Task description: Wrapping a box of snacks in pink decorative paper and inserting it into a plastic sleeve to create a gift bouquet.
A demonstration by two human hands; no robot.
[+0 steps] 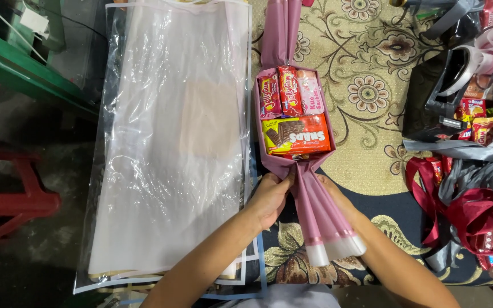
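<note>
Head view, looking straight down, takes in a patterned carpet (pixel 372 91) with cream flowers on a tan and dark blue ground; everything below is placed from this carpet. Off its left edge, on bare floor, lies a big stack of clear plastic sheets (pixel 169 142), spread flat, seemingly so that single sheets can be lifted off. Further left of the carpet stand a red stool (pixel 12 194) and a green bench (pixel 24 63). On the carpet's right side sits a heap of grey and red ribbons (pixel 475 199) among loose snack packets (pixel 477 122), within arm's reach.

Along the carpet's left border lies the pink wrapped snack bundle (pixel 295 114): pink film folded round a box-shaped block of packets, its far end gathered into a tail pointing away, its near end pinched into pleats. The left hand (pixel 269 199) closes its fingers on the pleats just below the block, apparently to keep the gather tight. The right hand (pixel 329 191) lies against the other side of the pleats; most of its fingers are hidden behind the film, so how firmly it grips cannot be told. The loose film ends fan out toward the person.
</note>
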